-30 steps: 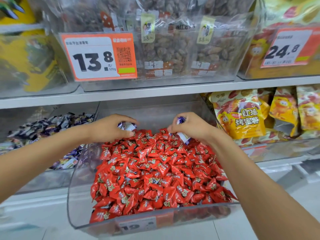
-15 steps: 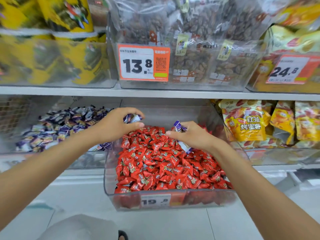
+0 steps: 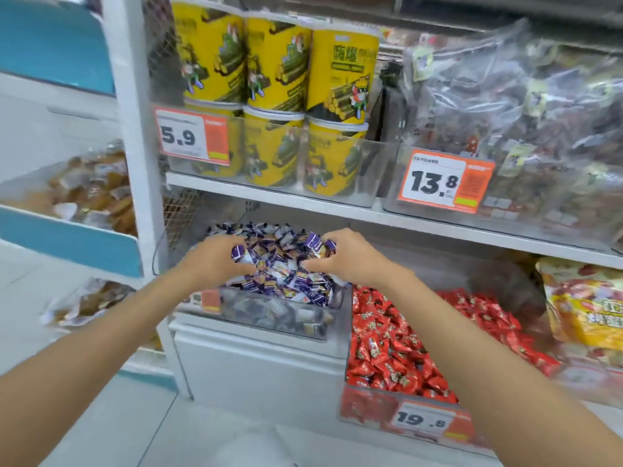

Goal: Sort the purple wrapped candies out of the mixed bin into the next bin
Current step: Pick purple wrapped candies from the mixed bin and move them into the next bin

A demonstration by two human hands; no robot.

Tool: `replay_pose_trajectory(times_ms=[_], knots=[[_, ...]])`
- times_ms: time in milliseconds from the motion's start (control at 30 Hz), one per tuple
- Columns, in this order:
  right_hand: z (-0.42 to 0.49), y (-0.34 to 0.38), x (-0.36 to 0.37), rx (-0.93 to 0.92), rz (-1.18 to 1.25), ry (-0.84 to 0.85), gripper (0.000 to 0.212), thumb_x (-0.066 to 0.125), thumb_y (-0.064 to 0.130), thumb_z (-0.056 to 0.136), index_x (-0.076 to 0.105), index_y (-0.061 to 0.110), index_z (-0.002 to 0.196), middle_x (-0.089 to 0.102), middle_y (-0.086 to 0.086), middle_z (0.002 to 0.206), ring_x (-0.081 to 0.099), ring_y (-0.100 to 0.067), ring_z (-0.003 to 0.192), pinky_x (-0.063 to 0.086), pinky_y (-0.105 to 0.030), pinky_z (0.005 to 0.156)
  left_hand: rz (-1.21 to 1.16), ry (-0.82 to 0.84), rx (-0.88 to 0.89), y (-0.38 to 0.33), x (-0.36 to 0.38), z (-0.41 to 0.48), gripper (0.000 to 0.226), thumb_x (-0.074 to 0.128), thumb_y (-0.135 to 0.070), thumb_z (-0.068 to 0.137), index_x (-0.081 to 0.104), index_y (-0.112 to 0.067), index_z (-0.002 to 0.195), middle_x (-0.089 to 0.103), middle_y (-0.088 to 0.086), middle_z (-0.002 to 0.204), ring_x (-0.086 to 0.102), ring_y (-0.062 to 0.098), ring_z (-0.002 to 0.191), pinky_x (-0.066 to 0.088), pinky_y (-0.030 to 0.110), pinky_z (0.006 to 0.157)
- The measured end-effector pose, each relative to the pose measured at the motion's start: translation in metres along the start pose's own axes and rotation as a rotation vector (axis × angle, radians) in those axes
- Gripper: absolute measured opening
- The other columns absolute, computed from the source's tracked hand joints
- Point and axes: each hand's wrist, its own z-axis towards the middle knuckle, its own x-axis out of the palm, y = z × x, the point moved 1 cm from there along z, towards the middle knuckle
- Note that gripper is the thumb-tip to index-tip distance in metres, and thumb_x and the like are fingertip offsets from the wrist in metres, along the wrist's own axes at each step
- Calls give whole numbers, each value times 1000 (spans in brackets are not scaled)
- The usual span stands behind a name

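Shelving (image 3: 303, 202): white store rack with yellow tubs (image 3: 276, 62) up top and two clear bins side by side on the bottom level.
Mixed bin (image 3: 367, 414): the right-hand one, sticking out toward the aisle and packed with red candies (image 3: 397, 345). I can't spot any purple on top from here, but some could be buried.
Next bin (image 3: 269, 315): just left of it, and the walls look like they touch. It's heaped with purple candies (image 3: 283, 264) pretty much up to the front rim.
What could go sideways: my guess is that heap is the problem. Drop more onto the slope and those slick wrappers could slide over the front rim to the floor, or hop the wall back in with the reds. Letting go from too high would do it.
Arms: both reach forward and angle left, with the wrists over the next bin and well clear of the mixed one.
Left hand (image 3: 215, 261): palm down, fingers curled, grip clamped on a purple candy or two poking out at the fingertips.
Right hand (image 3: 350, 261): same deal, knuckles up, grip pinched on a couple of purple pieces.
Held pieces: right over the heap. Whether they're touching it or hovering, I can't tell.
Next move, I reckon: get low first, then loosen.
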Motion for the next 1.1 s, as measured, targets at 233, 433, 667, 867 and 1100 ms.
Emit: replay_pose_trajectory(times_ms=[233,433,667,867,1100], knots=[[78,13,39,17,-162,218,81,70,56,81,39,20,146,44,-3,148,45,-26,133,40,-33,101,307,100,-78,54,-23,61,77,74,-57,75,48,-20,138,58,11,132,54,29,117,47,41,99],[74,-13,35,-16,-150,187,82,72,48,82,31,30,151,31,3,157,36,-21,141,33,-35,113,273,78,36,38,-3,59,72,70,-52,81,41,-31,143,44,5,148,39,31,134,37,49,108],[-44,-67,-32,-24,-159,-251,25,55,-1,83,67,22,82,64,6,79,58,-13,76,43,-27,74,-148,48,253,-66,22,12,30,65,-39,90,66,-24,116,66,-6,110,61,10,97,52,32,88],[-101,-111,8,-27,-256,233,61,70,47,84,50,31,140,39,-3,152,33,-20,139,28,-40,116,-195,56,335,-147,70,9,47,77,-40,78,62,-26,121,55,-4,120,49,16,115,40,33,100],[-101,-201,-28,155,-382,103,41,64,41,90,62,14,122,59,-14,123,51,-33,120,42,-39,100,-45,36,421,-155,81,14,42,67,-52,61,68,-37,100,63,-11,90,56,14,91,38,38,98]])
